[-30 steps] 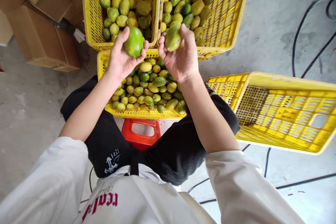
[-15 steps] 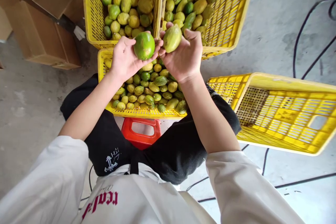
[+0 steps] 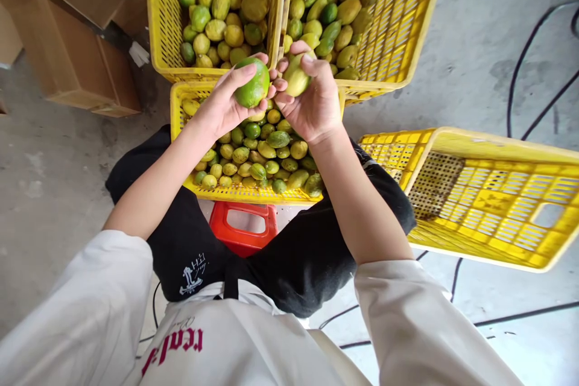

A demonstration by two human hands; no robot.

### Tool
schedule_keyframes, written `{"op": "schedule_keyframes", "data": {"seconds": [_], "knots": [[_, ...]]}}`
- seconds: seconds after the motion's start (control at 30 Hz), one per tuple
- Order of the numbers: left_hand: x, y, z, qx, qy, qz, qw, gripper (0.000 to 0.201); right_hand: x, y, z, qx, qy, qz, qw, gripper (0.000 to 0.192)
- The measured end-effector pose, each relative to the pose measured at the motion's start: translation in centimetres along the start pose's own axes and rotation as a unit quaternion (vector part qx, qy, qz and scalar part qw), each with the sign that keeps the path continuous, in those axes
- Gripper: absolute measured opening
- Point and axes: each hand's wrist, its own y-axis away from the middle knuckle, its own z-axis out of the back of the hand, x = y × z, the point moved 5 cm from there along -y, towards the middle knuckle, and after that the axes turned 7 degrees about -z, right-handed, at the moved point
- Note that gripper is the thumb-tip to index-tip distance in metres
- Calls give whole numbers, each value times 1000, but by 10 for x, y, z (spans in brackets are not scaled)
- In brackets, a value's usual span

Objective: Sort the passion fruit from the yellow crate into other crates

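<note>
My left hand [image 3: 226, 96] is closed around a green lemon [image 3: 252, 85], with the thumb across its top. In my right hand [image 3: 316, 99] a yellow-green lemon [image 3: 296, 75] is held between the thumb and curled fingers. The two hands are side by side, fingertips close together, above the back edge of a yellow crate [image 3: 253, 198]. That crate holds many small green and yellow lemons [image 3: 278, 139], partly hidden by my hands and forearms.
Behind stand two more yellow crates with lemons, a left crate [image 3: 158, 24] and a right crate [image 3: 416, 30]. Another yellow crate [image 3: 497, 199] is to the right. Cardboard boxes [image 3: 76, 60] are at left, a red stool [image 3: 242, 229] between my legs, black cables [image 3: 520, 72] on the floor.
Both hands have closed more around their lemons. The left thumb has come over the green lemon, and the right thumb has folded onto the yellow-green one.
</note>
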Motion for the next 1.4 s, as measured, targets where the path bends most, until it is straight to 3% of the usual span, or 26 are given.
{"op": "schedule_keyframes", "data": {"seconds": [0.1,0.3,0.43,0.53,0.77,0.93,1.03,1.13,1.4], "knots": [[-4,2,-2,-2,16,-4,1000,22,1,-1,-1,32,-31,10,999,34],[-14,7,-11,56,112,-15,992,35,5,-10,14,40,-101,8,994,36],[-15,6,-10,5,93,-20,995,29,7,-10,18,11,-109,0,994,38],[-11,5,-7,-33,68,-16,997,23,3,-6,11,23,-69,-21,997,43],[-1,0,0,-22,45,-14,999,26,-2,2,-5,53,10,-3,999,50],[-11,4,-2,0,66,-38,997,35,2,4,-5,58,-73,0,996,31],[-20,8,-6,16,83,-45,995,43,8,3,0,70,-118,-3,990,40],[-22,8,-7,-16,55,-32,998,35,11,1,4,50,-148,-15,988,39],[-3,4,-3,-19,20,-5,1000,31,-1,5,-2,43,-23,-22,999,36]]}}
